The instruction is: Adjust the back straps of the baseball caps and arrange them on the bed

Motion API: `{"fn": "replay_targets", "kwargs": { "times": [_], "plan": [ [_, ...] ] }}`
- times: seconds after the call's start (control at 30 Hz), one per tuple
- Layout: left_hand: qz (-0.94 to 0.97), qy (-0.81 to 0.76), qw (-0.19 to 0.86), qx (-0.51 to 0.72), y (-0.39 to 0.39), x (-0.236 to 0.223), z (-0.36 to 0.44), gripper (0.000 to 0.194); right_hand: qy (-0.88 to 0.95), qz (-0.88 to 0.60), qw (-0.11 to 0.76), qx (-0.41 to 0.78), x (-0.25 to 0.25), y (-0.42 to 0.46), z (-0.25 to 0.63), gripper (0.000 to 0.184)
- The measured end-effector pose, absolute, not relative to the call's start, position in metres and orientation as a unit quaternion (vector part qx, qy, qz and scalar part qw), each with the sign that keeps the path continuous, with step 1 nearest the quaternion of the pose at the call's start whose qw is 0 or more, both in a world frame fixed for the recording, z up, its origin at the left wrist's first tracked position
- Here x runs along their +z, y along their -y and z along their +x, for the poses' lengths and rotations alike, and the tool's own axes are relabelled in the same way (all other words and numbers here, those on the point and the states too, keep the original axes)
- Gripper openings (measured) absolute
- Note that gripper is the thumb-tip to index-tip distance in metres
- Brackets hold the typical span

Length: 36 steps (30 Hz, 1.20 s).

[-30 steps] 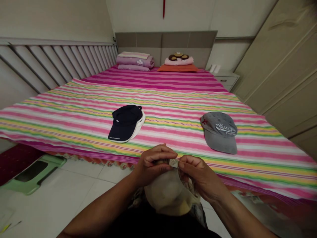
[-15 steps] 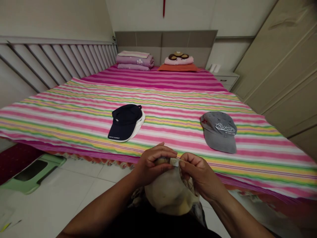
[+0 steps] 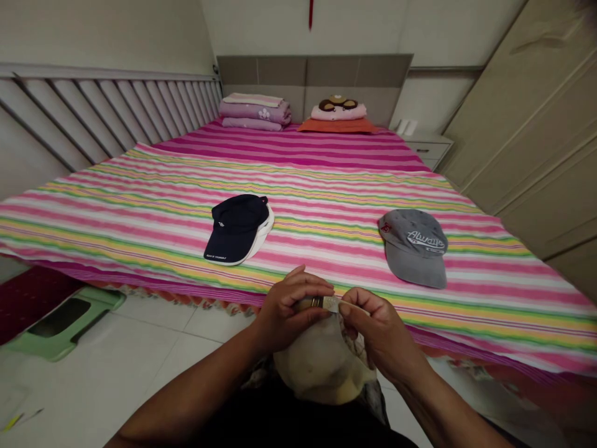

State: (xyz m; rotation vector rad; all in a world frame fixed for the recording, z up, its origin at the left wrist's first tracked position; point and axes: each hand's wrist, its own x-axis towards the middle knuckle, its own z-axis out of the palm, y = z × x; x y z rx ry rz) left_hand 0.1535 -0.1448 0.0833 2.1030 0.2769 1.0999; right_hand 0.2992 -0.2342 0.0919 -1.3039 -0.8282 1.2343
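A beige cap (image 3: 321, 367) hangs just above the person's lap, its crown facing the camera and partly shadowed, held up by its back strap (image 3: 333, 304). The left hand (image 3: 291, 308) is clenched around a brass-coloured buckle (image 3: 313, 303), and its fingers hide most of it. The right hand (image 3: 380, 330) pinches the pale strap near its end between thumb and fingers. How the strap passes through the buckle is hard to make out. A navy cap (image 3: 237, 229) and a grey cap (image 3: 414, 247) lie apart on the striped bedsheet (image 3: 326, 186) ahead.
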Motion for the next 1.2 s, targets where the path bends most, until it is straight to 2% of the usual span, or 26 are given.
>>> {"fn": "replay_targets", "kwargs": {
  "times": [0.5, 0.77, 1.03, 1.2],
  "plan": [
    [0.803, -0.121, 0.424, 0.402, 0.149, 0.082, 0.152, 0.020, 0.411, -0.517, 0.503, 0.557, 0.096, 0.235, 0.316, 0.024],
    [0.791, -0.103, 0.448, 0.404, 0.147, 0.084, 0.151, 0.020, 0.402, -0.471, 0.501, 0.604, 0.096, 0.236, 0.319, 0.026],
    [0.781, -0.085, 0.490, 0.378, 0.146, 0.085, 0.149, 0.024, 0.411, -0.476, 0.502, 0.594, 0.099, 0.235, 0.314, 0.026],
    [0.763, -0.086, 0.513, 0.383, 0.142, 0.083, 0.145, 0.022, 0.380, -0.458, 0.475, 0.648, 0.096, 0.236, 0.318, 0.030]
  ]
}}
